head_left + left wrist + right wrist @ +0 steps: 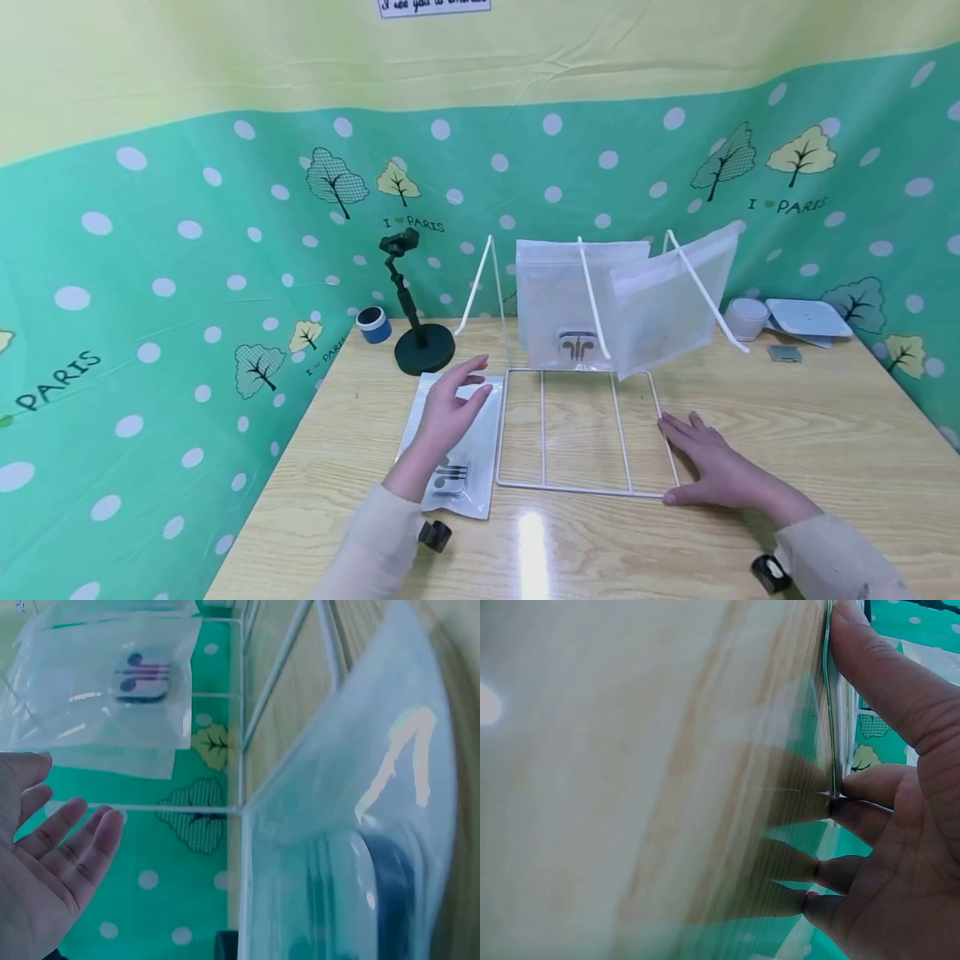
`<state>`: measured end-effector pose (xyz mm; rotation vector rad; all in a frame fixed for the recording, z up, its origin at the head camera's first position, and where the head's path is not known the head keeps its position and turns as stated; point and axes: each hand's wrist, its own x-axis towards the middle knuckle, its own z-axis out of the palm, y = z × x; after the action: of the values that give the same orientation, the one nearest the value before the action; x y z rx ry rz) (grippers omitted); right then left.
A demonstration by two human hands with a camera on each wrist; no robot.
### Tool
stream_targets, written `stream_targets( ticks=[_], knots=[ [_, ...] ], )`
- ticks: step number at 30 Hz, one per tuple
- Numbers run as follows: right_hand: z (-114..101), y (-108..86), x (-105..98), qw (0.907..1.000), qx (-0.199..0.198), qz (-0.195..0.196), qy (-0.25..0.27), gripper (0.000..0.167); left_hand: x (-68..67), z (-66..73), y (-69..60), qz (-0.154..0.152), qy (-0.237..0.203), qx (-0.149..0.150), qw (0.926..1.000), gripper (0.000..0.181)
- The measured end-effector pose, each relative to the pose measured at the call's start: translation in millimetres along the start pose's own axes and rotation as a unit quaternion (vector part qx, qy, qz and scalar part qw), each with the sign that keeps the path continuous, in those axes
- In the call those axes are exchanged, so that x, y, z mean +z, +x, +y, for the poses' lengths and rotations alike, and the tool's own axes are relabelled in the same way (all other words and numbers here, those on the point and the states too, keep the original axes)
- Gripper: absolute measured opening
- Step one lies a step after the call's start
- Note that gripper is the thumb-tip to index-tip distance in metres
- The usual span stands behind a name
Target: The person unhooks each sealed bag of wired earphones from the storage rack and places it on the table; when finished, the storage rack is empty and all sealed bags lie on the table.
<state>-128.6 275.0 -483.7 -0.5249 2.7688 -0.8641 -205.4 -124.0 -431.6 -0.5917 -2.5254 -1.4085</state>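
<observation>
A white wire rack (566,488) lies on the wooden table, with white prongs rising at its back. Two translucent pouches (555,308) hang on the prongs; one shows an earphone case inside. Another pouch (480,442) with earphones lies flat left of the rack. Above that pouch my left hand (450,412) hovers with fingers spread, holding nothing; the left wrist view shows its palm (52,862). My right hand (712,467) touches the rack's right side, thumb at the front corner and fingertips further back; in the right wrist view the hand (900,802) has its fingers apart.
A black stand (423,348) and a blue jar (373,325) are at the back left. At the back right are a white container (747,318), a white tray (808,318) and a small grey item (784,354). A patterned curtain hangs behind the table.
</observation>
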Motion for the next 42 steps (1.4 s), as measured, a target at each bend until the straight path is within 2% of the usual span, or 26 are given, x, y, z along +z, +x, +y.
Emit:
stream_targets(
  ticks=[6, 13, 16, 21, 25, 29, 36, 39, 42],
  knots=[
    [0.5, 0.3, -0.3, 1.0, 0.003, -0.004, 0.006, 0.11, 18.3, 5.8, 16.1, 0.013, -0.055, 0.029, 0.9979, 0.045],
    [3.0, -0.1, 1.4, 1.0, 0.0, 0.004, -0.001, 0.111, 32.8, 7.3, 36.6, 0.025, -0.16, 0.006, 0.9868, 0.047],
    [3.6, 0.1, 2.0, 1.0, 0.001, 0.004, 0.0, 0.112, 33.4, 17.1, 42.2, 0.028, -0.181, 0.016, 0.9829, 0.047],
    [4.1, 0.3, 2.4, 1.0, 0.003, 0.002, 0.0, 0.111, 31.3, 40.9, 48.6, 0.022, -0.172, 0.045, 0.9838, 0.047],
    [2.6, 0.6, 1.3, 1.0, 0.008, -0.004, 0.003, 0.11, 33.1, 48.1, 55.3, 0.021, -0.159, 0.049, 0.9859, 0.048],
    [1.3, 1.1, 0.0, 0.9999, 0.01, -0.009, 0.005, 0.11, 35.3, 49.7, 61.3, 0.017, -0.156, 0.043, 0.9866, 0.05],
    [0.9, 0.8, -0.5, 0.9999, 0.005, -0.008, 0.007, 0.11, 53.3, 16.1, 77.7, 0.021, -0.167, 0.029, 0.9854, 0.055],
    [1.2, 0.7, 0.0, 0.9999, 0.008, -0.01, 0.008, 0.109, 54.3, 16.2, 79.9, 0.025, -0.16, 0.032, 0.9863, 0.054],
    [1.6, 0.2, 0.0, 0.9999, 0.007, -0.007, 0.006, 0.11, 55.6, 17.3, 82.2, 0.039, -0.132, 0.053, 0.9891, 0.053]
  ],
)
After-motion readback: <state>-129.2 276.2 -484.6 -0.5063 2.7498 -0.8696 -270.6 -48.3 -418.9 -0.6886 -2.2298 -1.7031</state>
